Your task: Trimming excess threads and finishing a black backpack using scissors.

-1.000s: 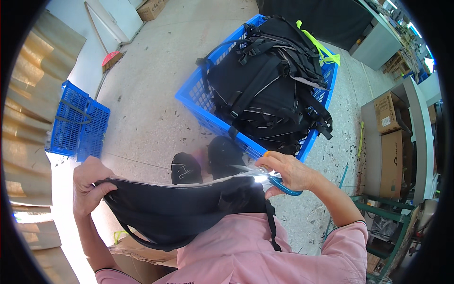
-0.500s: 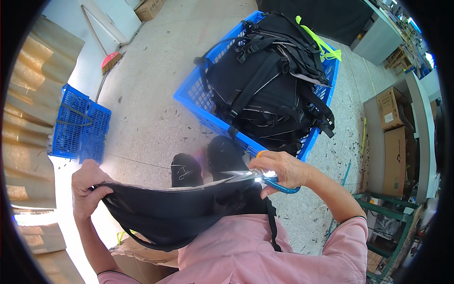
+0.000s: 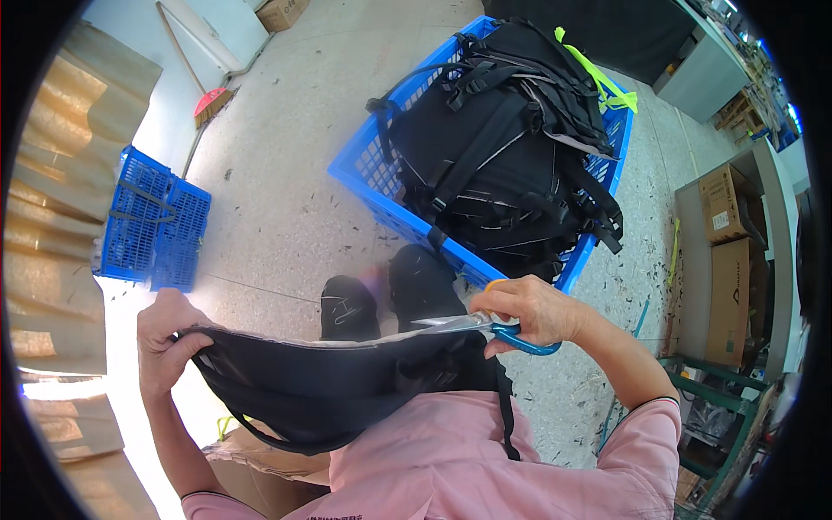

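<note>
A black fabric bag [image 3: 295, 373] with straps hangs across my lap, its pale raw edge stretched from side to side. My left hand [image 3: 171, 345] pinches the left corner of that edge between thumb and fingers. On the other side, my right hand [image 3: 533, 312] grips a pair of scissors [image 3: 459, 323] with blue and orange handles. Their blades point left along the pale edge, near its right part. Whether fabric lies between the blades I cannot tell.
Ahead, a blue plastic crate [image 3: 368, 195] is heaped with black backpacks [image 3: 494, 147] and a neon yellow strap [image 3: 598, 76]. Smaller blue crates [image 3: 147, 225] stand at left by a curtain [image 3: 78, 156]. Cardboard boxes [image 3: 728, 260] sit on a right-hand shelf. Scraps litter the floor.
The scissor blades look closer together than before. Both hands keep their hold, and the whole view has shifted slightly.
</note>
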Available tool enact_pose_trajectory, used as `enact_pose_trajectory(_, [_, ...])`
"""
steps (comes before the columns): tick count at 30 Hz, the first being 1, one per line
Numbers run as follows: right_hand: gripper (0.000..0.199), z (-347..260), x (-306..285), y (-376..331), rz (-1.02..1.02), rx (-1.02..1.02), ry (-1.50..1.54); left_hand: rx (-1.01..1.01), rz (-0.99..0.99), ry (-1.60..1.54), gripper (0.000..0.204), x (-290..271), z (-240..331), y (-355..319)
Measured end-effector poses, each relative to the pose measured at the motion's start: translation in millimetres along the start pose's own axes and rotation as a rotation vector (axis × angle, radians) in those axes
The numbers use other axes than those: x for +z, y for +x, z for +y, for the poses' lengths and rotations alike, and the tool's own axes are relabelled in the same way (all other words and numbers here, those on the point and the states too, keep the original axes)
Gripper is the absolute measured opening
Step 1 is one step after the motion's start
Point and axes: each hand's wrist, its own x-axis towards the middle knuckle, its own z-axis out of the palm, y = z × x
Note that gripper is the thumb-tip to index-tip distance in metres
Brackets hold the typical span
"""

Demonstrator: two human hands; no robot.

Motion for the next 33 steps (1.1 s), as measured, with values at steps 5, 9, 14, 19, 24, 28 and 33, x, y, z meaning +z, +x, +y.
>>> enact_pose_trajectory(5, [0.049, -8.0, -6.0, -6.6, -0.005, 0.026, -0.042, -0.046, 0.001, -0.052, 0.017, 0.4, 2.7, -1.4])
enact_pose_trajectory(9, [0.061, -17.3, -15.6, 1.4, 0.082, 0.078, -0.043, -0.015, -0.013, 0.014, 0.018, -1.3, 9.1, -0.6])
enact_pose_trajectory(14, [0.072, -29.4, -20.1, 8.9, -0.021, 0.071, -0.065, 0.083, 0.002, 0.019, 0.018, 2.8, 10.3, 3.4])
enact_pose_trajectory(19, [0.068, -24.4, -18.9, 1.9, -0.138, 0.118, 0.004, 0.068, 0.012, 0.001, 0.018, -4.2, 11.6, -7.9])
enact_pose_trajectory(24, [0.066, -24.5, -11.5, 5.1, -0.158, 0.096, 0.032, 0.012, 0.076, -0.028, 0.020, -5.5, 3.7, -21.0])
enact_pose_trajectory(28, [0.062, -15.5, -8.7, 4.0, -0.142, 0.047, 0.065, 0.006, 0.061, -0.028, 0.020, -4.0, 3.6, -18.8])
enact_pose_trajectory(33, [0.059, -19.5, -7.6, 5.1, -0.172, 0.078, 0.169, 0.012, 0.072, -0.039, 0.020, -4.1, 3.5, -20.7])
